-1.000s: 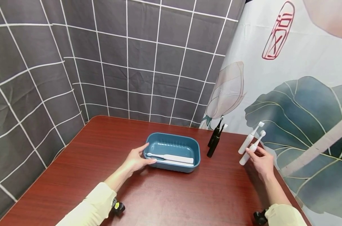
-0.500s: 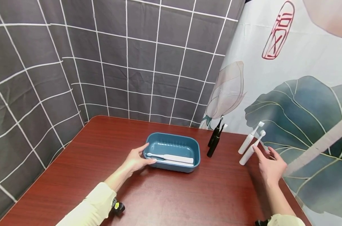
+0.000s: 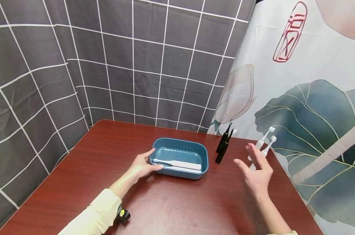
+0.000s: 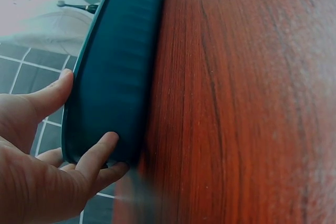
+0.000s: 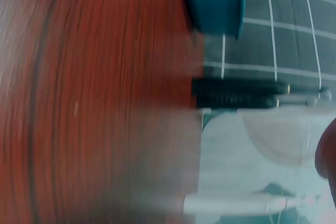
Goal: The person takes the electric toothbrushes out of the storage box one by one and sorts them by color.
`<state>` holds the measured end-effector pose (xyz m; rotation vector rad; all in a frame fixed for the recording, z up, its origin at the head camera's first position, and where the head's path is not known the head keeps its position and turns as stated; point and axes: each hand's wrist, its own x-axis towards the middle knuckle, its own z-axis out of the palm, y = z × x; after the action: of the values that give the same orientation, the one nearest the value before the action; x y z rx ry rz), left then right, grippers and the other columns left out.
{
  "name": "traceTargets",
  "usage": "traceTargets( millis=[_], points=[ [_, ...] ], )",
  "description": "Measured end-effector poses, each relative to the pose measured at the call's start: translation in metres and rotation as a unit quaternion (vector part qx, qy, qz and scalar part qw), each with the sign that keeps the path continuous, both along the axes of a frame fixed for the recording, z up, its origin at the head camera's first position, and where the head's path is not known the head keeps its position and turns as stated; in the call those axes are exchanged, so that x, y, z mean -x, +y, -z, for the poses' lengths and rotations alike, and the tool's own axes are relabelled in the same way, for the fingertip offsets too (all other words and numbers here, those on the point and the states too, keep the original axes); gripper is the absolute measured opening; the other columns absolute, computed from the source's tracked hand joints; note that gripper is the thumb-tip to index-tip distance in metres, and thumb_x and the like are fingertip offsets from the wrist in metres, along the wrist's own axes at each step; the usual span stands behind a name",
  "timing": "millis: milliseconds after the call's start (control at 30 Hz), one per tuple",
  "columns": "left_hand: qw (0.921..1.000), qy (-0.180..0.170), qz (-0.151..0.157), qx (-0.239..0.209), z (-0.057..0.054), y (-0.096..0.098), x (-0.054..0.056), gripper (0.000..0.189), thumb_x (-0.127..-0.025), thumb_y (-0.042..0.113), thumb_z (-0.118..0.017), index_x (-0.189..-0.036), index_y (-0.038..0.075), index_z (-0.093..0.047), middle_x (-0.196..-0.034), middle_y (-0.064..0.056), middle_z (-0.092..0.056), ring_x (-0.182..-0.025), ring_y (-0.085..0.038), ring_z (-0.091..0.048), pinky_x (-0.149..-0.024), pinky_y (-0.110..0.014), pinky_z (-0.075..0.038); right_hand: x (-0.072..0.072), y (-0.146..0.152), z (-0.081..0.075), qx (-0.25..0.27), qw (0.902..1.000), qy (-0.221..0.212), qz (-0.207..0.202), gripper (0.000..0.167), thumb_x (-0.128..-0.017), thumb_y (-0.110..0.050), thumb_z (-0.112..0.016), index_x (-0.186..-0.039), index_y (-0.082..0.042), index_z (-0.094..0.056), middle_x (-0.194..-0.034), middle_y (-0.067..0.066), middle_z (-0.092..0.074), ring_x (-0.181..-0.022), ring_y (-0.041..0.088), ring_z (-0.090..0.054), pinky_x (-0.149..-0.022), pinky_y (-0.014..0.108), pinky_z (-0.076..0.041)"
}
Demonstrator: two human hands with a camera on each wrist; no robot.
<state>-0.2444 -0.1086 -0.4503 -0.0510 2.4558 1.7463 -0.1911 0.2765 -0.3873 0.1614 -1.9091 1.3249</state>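
Note:
A blue plastic basket [image 3: 180, 175] sits on the table with two white electric toothbrushes [image 3: 185, 164] lying inside it along the near wall. My left hand [image 3: 140, 168] grips the basket's left end, thumb at the near corner of the rim and fingers round the outer wall, as the left wrist view also shows. Two white electric toothbrushes [image 3: 267, 147] stand upright near the table's right edge, partly hidden behind my right hand [image 3: 258, 176]. That hand is in the air with fingers spread, holding nothing. Between basket and hand, two black electric toothbrushes [image 3: 222, 151] stand upright.
The reddish-brown table [image 3: 177, 205] meets a dark grid-patterned cloth [image 3: 145, 81] at the back. A white cloth printed with flowers [image 3: 309, 107] hangs along the right edge. A blurred white toothbrush [image 5: 226, 204] shows in the right wrist view.
My right hand has let go of the nearer white toothbrush, drawn back to the right, then swung left in front of the pair. My left hand and the basket stay put.

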Motion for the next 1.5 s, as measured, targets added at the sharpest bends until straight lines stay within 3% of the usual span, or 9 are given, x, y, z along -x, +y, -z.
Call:
traceTargets(
  millis=[100, 200, 267, 467, 500, 667, 900, 1233, 1500],
  points=[
    [1.0000, 0.002, 0.000, -0.003, 0.001, 0.000, 0.001, 0.091, -0.076, 0.023, -0.090, -0.154, 0.017, -0.044, -0.146, -0.024, -0.049, -0.133, -0.033, -0.050, -0.108, -0.047, -0.041, -0.006, -0.022, -0.008, -0.068, 0.9929, -0.054, -0.081, 0.091, -0.070, 0.010, -0.086, -0.150, -0.014, -0.048, -0.143, 0.016, -0.056, -0.132, 0.012, -0.051, -0.107, 0.020, -0.035],
    [1.0000, 0.004, 0.001, -0.003, 0.001, 0.000, 0.001, 0.091, -0.076, 0.022, -0.090, -0.154, 0.016, -0.044, -0.146, -0.024, -0.049, -0.133, -0.033, -0.050, -0.108, -0.047, -0.040, -0.001, -0.038, -0.010, -0.117, 0.9771, -0.095, -0.151, 0.101, -0.071, 0.005, -0.087, -0.157, -0.018, -0.037, -0.150, 0.014, -0.048, -0.140, 0.012, -0.042, -0.109, 0.019, -0.029],
    [1.0000, 0.006, 0.002, -0.004, 0.001, 0.000, 0.001, 0.091, -0.076, 0.022, -0.090, -0.154, 0.016, -0.044, -0.146, -0.024, -0.049, -0.133, -0.033, -0.050, -0.108, -0.047, -0.040, 0.010, -0.046, -0.004, -0.143, 0.9647, -0.107, -0.193, 0.106, -0.072, 0.001, -0.088, -0.159, -0.020, -0.032, -0.154, 0.008, -0.045, -0.142, 0.015, -0.039, -0.111, 0.019, -0.027],
    [1.0000, 0.005, 0.002, -0.004, 0.000, 0.000, 0.000, 0.089, -0.077, 0.021, -0.090, -0.153, 0.016, -0.044, -0.146, -0.024, -0.049, -0.133, -0.033, -0.051, -0.108, -0.047, -0.040, 0.054, -0.064, 0.023, -0.224, 0.9222, -0.176, -0.262, 0.101, -0.080, -0.025, -0.088, -0.158, -0.041, -0.026, -0.157, -0.007, -0.039, -0.143, 0.017, -0.036, -0.111, 0.054, -0.035],
    [1.0000, 0.004, 0.002, -0.003, 0.000, 0.000, 0.000, 0.089, -0.077, 0.021, -0.090, -0.153, 0.016, -0.044, -0.146, -0.024, -0.049, -0.133, -0.033, -0.051, -0.108, -0.047, -0.040, 0.058, -0.068, 0.023, -0.236, 0.9155, -0.188, -0.266, 0.099, -0.081, -0.029, -0.087, -0.158, -0.041, -0.026, -0.158, -0.005, -0.039, -0.143, 0.019, -0.037, -0.109, 0.059, -0.035],
    [1.0000, 0.002, -0.001, -0.004, 0.000, 0.000, -0.001, 0.089, -0.076, 0.021, -0.090, -0.153, 0.017, -0.045, -0.146, -0.023, -0.050, -0.131, -0.033, -0.052, -0.107, -0.047, -0.041, 0.078, -0.090, 0.027, -0.295, 0.8849, -0.231, -0.277, 0.093, -0.081, -0.047, -0.083, -0.157, -0.039, -0.030, -0.159, -0.003, -0.038, -0.143, 0.022, -0.037, -0.110, 0.052, -0.038],
    [0.9999, 0.008, -0.001, -0.006, -0.001, 0.000, -0.001, 0.089, -0.077, 0.020, -0.090, -0.153, 0.015, -0.045, -0.143, -0.024, -0.052, -0.130, -0.033, -0.053, -0.107, -0.047, -0.042, 0.094, -0.107, 0.038, -0.369, 0.8487, -0.267, -0.269, 0.078, -0.084, -0.049, -0.079, -0.151, -0.024, -0.049, -0.154, 0.011, -0.044, -0.142, 0.028, -0.039, -0.108, 0.057, -0.038],
    [0.9999, 0.004, -0.002, -0.016, 0.000, 0.001, 0.000, 0.088, -0.077, 0.021, -0.090, -0.152, 0.016, -0.046, -0.144, -0.024, -0.051, -0.131, -0.033, -0.052, -0.108, -0.047, -0.041, 0.101, -0.126, 0.046, -0.449, 0.8118, -0.303, -0.218, 0.066, -0.088, -0.045, -0.076, -0.148, -0.028, -0.053, -0.144, 0.004, -0.056, -0.130, 0.025, -0.053, -0.102, 0.053, -0.045],
    [0.9999, 0.005, -0.003, -0.011, 0.000, 0.001, -0.002, 0.087, -0.077, 0.021, -0.090, -0.152, 0.016, -0.047, -0.147, -0.023, -0.049, -0.132, -0.034, -0.051, -0.107, -0.047, -0.042, 0.101, -0.136, 0.049, -0.511, 0.7935, -0.266, -0.197, 0.057, -0.088, -0.036, -0.079, -0.141, -0.023, -0.062, -0.129, 0.009, -0.065, -0.116, 0.026, -0.060, -0.091, 0.048, -0.052]
  ],
)
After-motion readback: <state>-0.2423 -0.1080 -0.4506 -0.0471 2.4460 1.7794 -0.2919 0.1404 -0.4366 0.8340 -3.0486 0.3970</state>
